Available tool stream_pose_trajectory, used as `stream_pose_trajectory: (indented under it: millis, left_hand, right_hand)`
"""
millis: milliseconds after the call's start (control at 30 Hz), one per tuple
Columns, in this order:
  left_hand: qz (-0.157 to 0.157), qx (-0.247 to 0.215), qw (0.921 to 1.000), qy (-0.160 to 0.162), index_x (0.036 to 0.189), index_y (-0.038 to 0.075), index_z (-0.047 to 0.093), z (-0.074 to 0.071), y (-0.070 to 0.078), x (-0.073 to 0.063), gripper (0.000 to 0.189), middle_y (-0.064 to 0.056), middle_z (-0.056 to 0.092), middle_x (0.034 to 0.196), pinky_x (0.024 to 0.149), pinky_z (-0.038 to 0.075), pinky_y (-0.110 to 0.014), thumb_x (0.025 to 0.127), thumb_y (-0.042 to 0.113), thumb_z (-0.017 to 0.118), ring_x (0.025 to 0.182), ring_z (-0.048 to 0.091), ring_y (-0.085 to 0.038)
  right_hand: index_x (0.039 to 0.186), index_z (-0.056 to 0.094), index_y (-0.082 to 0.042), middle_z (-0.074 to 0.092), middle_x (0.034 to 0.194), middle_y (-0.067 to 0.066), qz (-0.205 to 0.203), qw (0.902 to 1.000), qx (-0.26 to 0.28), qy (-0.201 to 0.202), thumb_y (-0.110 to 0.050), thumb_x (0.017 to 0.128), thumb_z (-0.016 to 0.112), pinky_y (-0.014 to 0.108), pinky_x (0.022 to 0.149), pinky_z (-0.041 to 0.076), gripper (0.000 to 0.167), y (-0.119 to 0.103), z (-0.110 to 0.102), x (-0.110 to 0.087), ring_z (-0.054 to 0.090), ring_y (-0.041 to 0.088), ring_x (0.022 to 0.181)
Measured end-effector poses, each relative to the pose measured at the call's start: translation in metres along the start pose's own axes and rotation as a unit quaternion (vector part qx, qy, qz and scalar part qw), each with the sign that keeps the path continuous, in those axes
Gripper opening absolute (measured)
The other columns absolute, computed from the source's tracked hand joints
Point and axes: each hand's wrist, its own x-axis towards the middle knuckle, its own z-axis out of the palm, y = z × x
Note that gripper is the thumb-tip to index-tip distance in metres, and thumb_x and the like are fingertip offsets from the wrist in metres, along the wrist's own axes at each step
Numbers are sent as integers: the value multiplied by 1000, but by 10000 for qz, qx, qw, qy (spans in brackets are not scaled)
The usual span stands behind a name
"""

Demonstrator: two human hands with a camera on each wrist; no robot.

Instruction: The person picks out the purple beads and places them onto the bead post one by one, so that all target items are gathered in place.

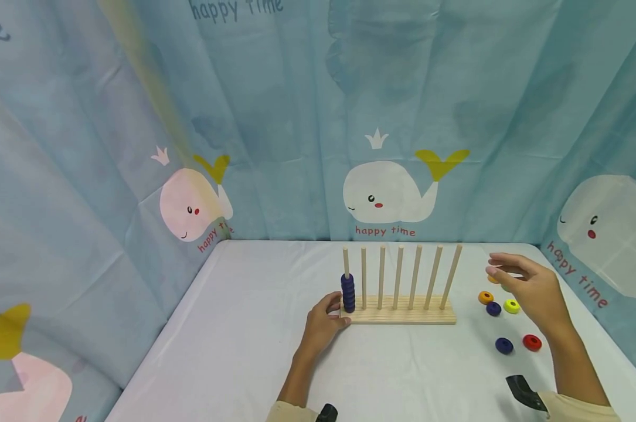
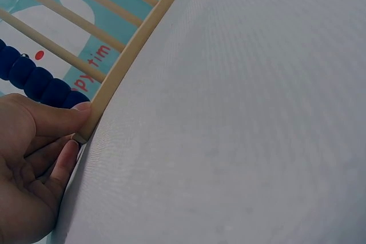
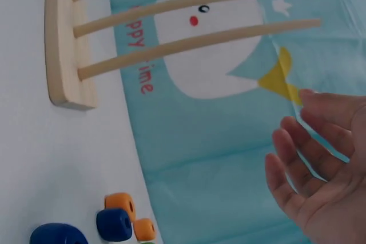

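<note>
A wooden peg rack point(image 1: 402, 317) with a row of upright rods stands on the table. Dark blue beads point(image 1: 348, 295) are stacked on its leftmost rod; the other rods are bare. My left hand point(image 1: 319, 329) grips the left end of the base, thumb point(image 2: 63, 117) on top beside the lowest bead. In the head view my right hand point(image 1: 534, 291) is raised right of the rack, over loose beads. Its fingers point(image 3: 311, 147) are relaxed and slightly bent, with nothing held. Below it lie an orange bead point(image 1: 485, 298), a blue bead point(image 1: 493, 309) and a yellow-green bead point(image 1: 512, 306).
Closer to me on the right lie another blue bead point(image 1: 504, 346) and a red bead point(image 1: 531, 343). Partly hidden behind the right hand is another orange bead point(image 1: 492, 279). A white cloth point(image 1: 244, 328) covers the table, and a blue whale-print curtain point(image 1: 291, 193) hangs behind it.
</note>
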Motion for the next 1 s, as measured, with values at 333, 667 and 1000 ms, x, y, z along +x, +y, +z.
stream_pose_trajectory:
  millis: [333,667,1000]
  left_hand:
    - [49,-45,10000,25,148,3,59,0,0,0,67,-19,65,144,103,59,-44,85,2,83,129,64,-35]
    - [-24,-33,10000,9,148,4,59,0,1,-1,67,-19,64,145,104,59,-45,86,3,83,131,64,-36]
    - [-60,-40,10000,9,148,5,59,0,3,-2,66,-18,65,144,104,59,-45,86,3,83,130,64,-35]
  right_hand:
    - [142,65,-5,70,109,-19,573,9960,-453,-506,-41,103,70,23,79,53,53,18,-4,0,46,-21,99]
    - [152,53,0,59,143,33,999,9905,-324,-886,-41,107,63,82,95,45,62,37,-1,-1,52,54,130]
    - [154,48,2,53,150,36,1470,9791,-277,-1378,-44,106,63,86,99,40,68,51,-4,1,48,59,137]
